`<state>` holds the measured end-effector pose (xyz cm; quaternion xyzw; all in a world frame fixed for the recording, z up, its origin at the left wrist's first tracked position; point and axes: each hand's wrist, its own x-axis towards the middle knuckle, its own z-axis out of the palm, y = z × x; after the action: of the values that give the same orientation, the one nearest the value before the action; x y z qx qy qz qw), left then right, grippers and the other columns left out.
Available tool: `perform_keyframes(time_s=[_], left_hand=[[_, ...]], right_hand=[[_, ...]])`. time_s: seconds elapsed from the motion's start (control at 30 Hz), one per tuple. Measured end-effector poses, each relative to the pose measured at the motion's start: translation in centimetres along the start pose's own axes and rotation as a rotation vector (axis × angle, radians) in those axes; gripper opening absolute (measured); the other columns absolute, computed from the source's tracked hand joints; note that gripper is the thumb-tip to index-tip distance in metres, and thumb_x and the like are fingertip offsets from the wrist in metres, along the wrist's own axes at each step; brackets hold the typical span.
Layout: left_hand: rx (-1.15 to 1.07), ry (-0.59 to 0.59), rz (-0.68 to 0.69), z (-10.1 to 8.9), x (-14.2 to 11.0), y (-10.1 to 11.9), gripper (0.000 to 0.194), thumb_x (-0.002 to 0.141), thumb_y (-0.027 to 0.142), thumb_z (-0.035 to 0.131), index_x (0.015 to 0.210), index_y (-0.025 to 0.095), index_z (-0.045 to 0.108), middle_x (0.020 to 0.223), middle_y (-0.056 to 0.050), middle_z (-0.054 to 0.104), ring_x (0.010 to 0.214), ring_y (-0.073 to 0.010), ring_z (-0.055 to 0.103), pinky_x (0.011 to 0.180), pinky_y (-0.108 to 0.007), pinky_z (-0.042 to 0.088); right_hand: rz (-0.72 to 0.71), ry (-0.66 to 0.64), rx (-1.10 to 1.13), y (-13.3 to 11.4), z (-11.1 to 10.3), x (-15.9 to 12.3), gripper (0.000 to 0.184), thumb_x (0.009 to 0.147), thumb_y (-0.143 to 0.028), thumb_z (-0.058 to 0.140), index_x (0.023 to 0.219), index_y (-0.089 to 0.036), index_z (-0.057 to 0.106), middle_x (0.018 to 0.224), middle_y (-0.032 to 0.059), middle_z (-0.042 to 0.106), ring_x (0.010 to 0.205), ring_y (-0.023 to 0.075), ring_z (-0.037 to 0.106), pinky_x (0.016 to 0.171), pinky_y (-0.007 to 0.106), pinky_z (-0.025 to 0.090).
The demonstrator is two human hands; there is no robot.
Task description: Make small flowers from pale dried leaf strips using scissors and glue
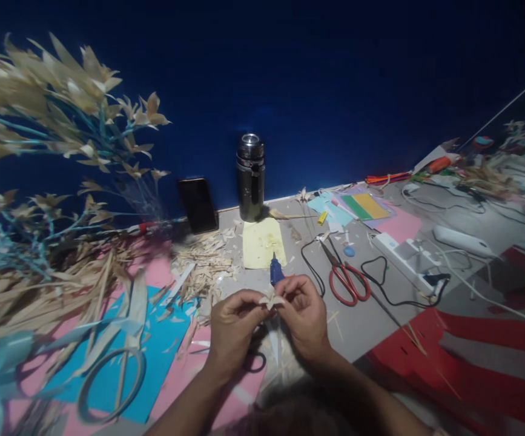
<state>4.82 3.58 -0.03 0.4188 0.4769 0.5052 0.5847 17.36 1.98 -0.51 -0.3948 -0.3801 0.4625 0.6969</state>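
A small pale flower with pointed petals, seemingly of dried husk, is pinched between my two hands over the table. My left hand grips its left side with thumb and fingertips. From the right, my right hand pinches the same flower. Just beyond my fingers is a blue glue gun, nozzle pointing away over a yellow sheet; its rear is hidden behind my right hand. Beneath my hands a dark scissor handle loop shows in part.
Red-handled scissors and a white power strip with cables lie right. A dark thermos and a phone stand by the blue wall. Husk flowers on blue stems, scraps and a tape roll occupy the left.
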Motion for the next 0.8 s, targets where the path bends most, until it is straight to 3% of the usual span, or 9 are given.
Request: perform_keyframes(time_s=[0.1, 0.23, 0.4, 0.63, 0.8], left_hand=[[0.065, 0.009, 0.096, -0.03, 0.13, 0.47, 0.009, 0.065, 0.015, 0.08, 0.06, 0.021, 0.076, 0.067, -0.004, 0.073, 0.065, -0.0189, 0.068, 0.063, -0.028, 0.057], [0.059, 0.011, 0.089, -0.02, 0.09, 0.77, 0.009, 0.066, 0.015, 0.079, 0.061, 0.023, 0.077, 0.071, -0.004, 0.074, 0.065, -0.0195, 0.067, 0.06, -0.029, 0.056], [0.058, 0.004, 0.123, -0.08, -0.01, 0.81, 0.012, 0.063, 0.012, 0.077, 0.058, 0.022, 0.075, 0.069, -0.004, 0.073, 0.068, -0.0205, 0.068, 0.065, -0.029, 0.056], [-0.093, -0.025, -0.051, 0.35, -0.13, 0.86, 0.017, 0.062, 0.017, 0.085, 0.068, 0.019, 0.07, 0.061, -0.001, 0.071, 0.056, -0.016, 0.067, 0.055, -0.024, 0.053], [-0.137, -0.045, -0.085, 0.41, -0.03, 0.85, 0.021, 0.061, 0.017, 0.086, 0.076, 0.018, 0.072, 0.061, 0.001, 0.071, 0.051, -0.0141, 0.066, 0.052, -0.022, 0.052]], right_hand=[[0.034, 0.0, -0.02, -0.05, -0.01, 0.03, 0.028, 0.079, -0.025, 0.079, 0.083, -0.022, 0.051, 0.078, -0.0017, 0.063, 0.066, 0.0124, 0.057, 0.062, 0.024, 0.046], [0.063, 0.0, 0.004, -0.07, -0.03, 0.08, 0.028, 0.079, -0.026, 0.079, 0.084, -0.023, 0.052, 0.079, -0.002, 0.063, 0.066, 0.0125, 0.056, 0.062, 0.025, 0.045], [0.028, 0.144, -0.078, -0.08, 0.09, 0.29, 0.022, 0.08, -0.027, 0.078, 0.083, -0.021, 0.056, 0.08, -0.0009, 0.062, 0.072, 0.0135, 0.058, 0.068, 0.025, 0.048], [0.091, 0.047, 0.022, -0.26, 0.58, -0.28, 0.028, 0.077, -0.023, 0.079, 0.079, -0.022, 0.051, 0.078, -0.002, 0.061, 0.063, 0.0112, 0.055, 0.054, 0.021, 0.048], [0.131, 0.01, 0.077, -0.35, 0.45, -0.54, 0.032, 0.079, -0.029, 0.08, 0.081, -0.023, 0.049, 0.08, -0.0023, 0.061, 0.056, 0.0095, 0.054, 0.051, 0.022, 0.05]])
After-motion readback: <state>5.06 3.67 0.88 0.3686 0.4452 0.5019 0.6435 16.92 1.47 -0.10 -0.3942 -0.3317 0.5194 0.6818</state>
